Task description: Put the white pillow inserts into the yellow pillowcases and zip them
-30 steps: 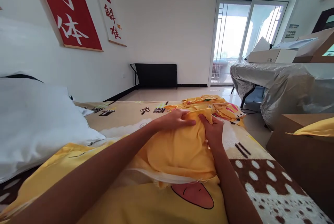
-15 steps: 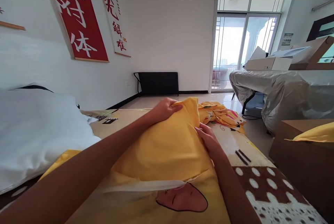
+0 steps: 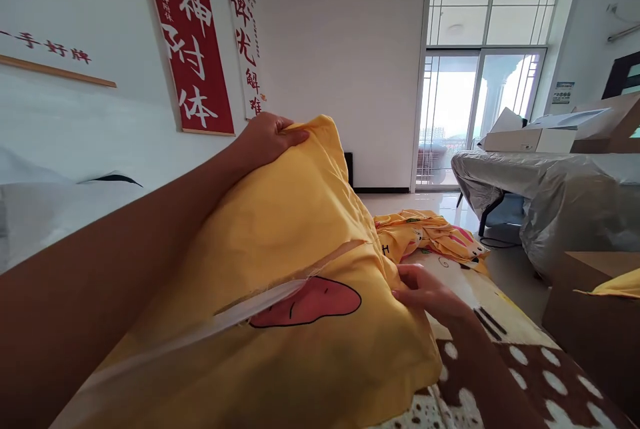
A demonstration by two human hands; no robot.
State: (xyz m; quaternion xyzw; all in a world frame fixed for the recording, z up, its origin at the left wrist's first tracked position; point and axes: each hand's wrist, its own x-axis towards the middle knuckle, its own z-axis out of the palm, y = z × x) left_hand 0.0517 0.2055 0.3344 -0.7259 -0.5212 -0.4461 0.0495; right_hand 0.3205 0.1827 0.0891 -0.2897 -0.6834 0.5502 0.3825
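Observation:
A yellow pillowcase (image 3: 280,215) with a pink printed patch fills the middle of the head view, tilted up off the bed. Its slit opening runs across it, and something white, likely a pillow (image 3: 250,305), shows inside. My left hand (image 3: 273,139) is closed on the case's raised far corner, thumb on the near face. Lower down, my right hand (image 3: 425,292) pinches the right edge of the case; its lower fingers are partly hidden by the cloth.
A patterned blanket (image 3: 465,289) covers the bed, with crumpled yellow printed cloth (image 3: 435,235) at its far end. White pillows (image 3: 60,209) lie at left. To the right stand a cardboard box (image 3: 585,309) and a plastic-covered table (image 3: 560,175) bearing boxes.
My left hand has lifted the pillowcase corner up and to the left. My right hand has slid down along the case's right edge, nearer to me. The view has tilted up slightly.

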